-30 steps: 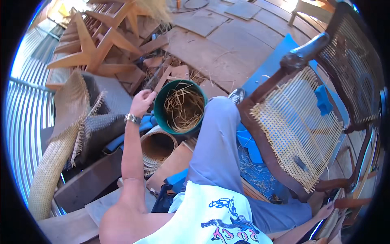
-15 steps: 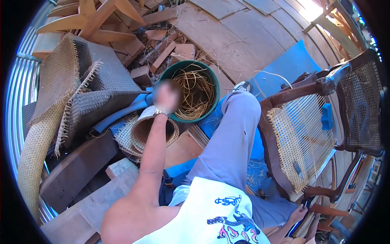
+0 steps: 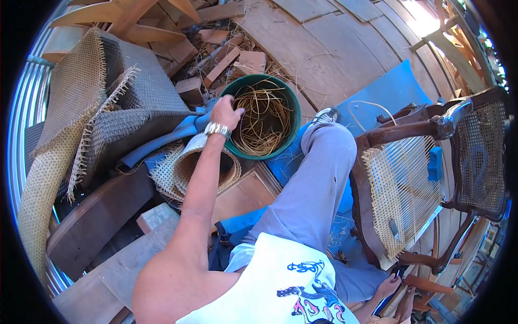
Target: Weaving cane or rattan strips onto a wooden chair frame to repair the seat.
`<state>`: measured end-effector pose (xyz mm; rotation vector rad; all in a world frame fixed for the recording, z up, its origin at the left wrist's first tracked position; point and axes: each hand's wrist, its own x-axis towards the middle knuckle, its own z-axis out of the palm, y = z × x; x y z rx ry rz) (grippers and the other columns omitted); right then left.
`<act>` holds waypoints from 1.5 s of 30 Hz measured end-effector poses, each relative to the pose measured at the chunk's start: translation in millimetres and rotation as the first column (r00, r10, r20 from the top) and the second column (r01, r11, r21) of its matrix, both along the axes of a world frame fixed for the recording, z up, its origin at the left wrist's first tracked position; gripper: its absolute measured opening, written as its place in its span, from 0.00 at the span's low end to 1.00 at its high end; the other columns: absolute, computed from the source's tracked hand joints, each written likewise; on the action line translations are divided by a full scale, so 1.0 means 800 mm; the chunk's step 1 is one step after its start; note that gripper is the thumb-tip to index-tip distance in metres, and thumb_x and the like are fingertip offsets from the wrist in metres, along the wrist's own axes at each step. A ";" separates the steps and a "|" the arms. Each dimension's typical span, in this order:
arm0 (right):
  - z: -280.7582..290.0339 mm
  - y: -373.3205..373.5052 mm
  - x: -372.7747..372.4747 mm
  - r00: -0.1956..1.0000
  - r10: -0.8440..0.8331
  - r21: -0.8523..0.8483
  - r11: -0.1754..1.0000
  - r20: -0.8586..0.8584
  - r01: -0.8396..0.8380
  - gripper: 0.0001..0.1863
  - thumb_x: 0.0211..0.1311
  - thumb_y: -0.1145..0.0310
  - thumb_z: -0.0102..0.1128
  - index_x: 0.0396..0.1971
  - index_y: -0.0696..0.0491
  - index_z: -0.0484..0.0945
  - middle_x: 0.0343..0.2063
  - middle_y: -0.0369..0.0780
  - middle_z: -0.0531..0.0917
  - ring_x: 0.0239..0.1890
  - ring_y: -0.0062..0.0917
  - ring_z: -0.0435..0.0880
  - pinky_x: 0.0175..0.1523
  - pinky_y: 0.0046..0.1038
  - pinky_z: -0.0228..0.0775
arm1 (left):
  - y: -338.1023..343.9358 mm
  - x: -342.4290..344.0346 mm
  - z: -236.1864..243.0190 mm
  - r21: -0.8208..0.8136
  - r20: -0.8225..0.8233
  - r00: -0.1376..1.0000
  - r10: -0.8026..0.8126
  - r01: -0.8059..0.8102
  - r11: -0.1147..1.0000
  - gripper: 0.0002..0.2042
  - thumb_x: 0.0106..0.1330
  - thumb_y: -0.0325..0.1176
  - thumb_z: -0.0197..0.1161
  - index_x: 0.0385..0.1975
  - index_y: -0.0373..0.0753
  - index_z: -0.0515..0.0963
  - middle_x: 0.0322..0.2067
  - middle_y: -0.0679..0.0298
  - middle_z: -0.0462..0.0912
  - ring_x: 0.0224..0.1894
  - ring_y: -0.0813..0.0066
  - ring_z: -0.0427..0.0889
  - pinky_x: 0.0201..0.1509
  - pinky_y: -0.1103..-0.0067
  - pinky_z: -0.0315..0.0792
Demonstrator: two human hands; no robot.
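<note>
My left hand (image 3: 226,112), fingers curled, grips the left rim of a green bucket (image 3: 295,119) holding loose coiled cane strips (image 3: 259,129). My right hand (image 3: 387,285) is low at the right, fingers bent around something I cannot make out, below a carved dark wooden chair (image 3: 367,189). The chair’s seat (image 3: 402,194) is partly woven cane, with a small blue object (image 3: 434,164) on it. A rolled cane webbing (image 3: 189,162) lies just below the bucket.
Folded webbing (image 3: 124,81) is piled at the left beside corrugated metal (image 3: 35,108). Wooden offcuts (image 3: 221,67) and star-shaped pieces (image 3: 124,19) lie at top left. A blue sheet (image 3: 386,81) covers part of the plank floor (image 3: 324,48). Boards (image 3: 102,286) lie lower left.
My left hand has moved from outside the bucket onto its rim. The view has shifted, with the bucket now higher and farther right in it.
</note>
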<state>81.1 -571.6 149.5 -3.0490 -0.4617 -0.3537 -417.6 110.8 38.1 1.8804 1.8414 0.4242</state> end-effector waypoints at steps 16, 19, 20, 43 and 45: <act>0.011 0.007 -0.018 0.996 -0.023 0.013 1.000 -0.089 0.024 0.19 0.68 0.61 0.55 0.46 0.62 0.75 0.35 0.46 0.81 0.37 0.32 0.79 0.44 0.30 0.70 | 0.003 0.035 0.071 0.017 -0.351 0.935 -0.057 0.067 0.998 0.32 0.52 0.36 0.72 0.56 0.36 0.64 0.46 0.51 0.78 0.47 0.51 0.79 0.49 0.62 0.74; 0.003 0.009 -0.002 0.997 -0.026 -0.006 1.000 -0.079 0.026 0.18 0.68 0.61 0.55 0.46 0.62 0.75 0.36 0.47 0.81 0.36 0.33 0.79 0.44 0.31 0.71 | -0.057 0.010 0.097 -0.112 -0.174 0.974 -0.146 0.127 0.985 0.14 0.62 0.44 0.62 0.28 0.37 0.78 0.28 0.48 0.82 0.34 0.50 0.81 0.41 0.61 0.74; 0.006 0.013 -0.004 0.995 -0.055 -0.034 0.998 -0.088 0.053 0.18 0.68 0.60 0.55 0.44 0.62 0.76 0.37 0.47 0.81 0.37 0.35 0.80 0.44 0.31 0.72 | -0.070 0.010 0.081 -0.126 -0.067 0.963 -0.263 0.253 0.959 0.15 0.64 0.45 0.58 0.28 0.37 0.79 0.27 0.45 0.81 0.32 0.47 0.81 0.41 0.59 0.74; 0.127 0.388 -0.110 0.713 0.675 0.682 0.613 -0.190 -0.399 0.15 0.69 0.74 0.52 0.54 0.59 0.72 0.43 0.38 0.78 0.44 0.20 0.77 0.52 0.22 0.70 | -0.002 -0.067 0.066 -0.510 0.777 0.490 0.395 0.120 0.852 0.10 0.65 0.34 0.65 0.43 0.41 0.77 0.33 0.72 0.80 0.35 0.84 0.78 0.37 0.79 0.74; 0.139 0.452 -0.145 0.605 0.773 0.728 0.524 -0.190 -0.441 0.14 0.68 0.75 0.53 0.52 0.59 0.73 0.40 0.37 0.79 0.40 0.18 0.78 0.49 0.21 0.71 | -0.010 -0.076 0.079 -0.492 0.794 0.478 0.376 0.142 0.859 0.10 0.63 0.33 0.66 0.42 0.41 0.77 0.34 0.72 0.81 0.34 0.84 0.78 0.37 0.81 0.74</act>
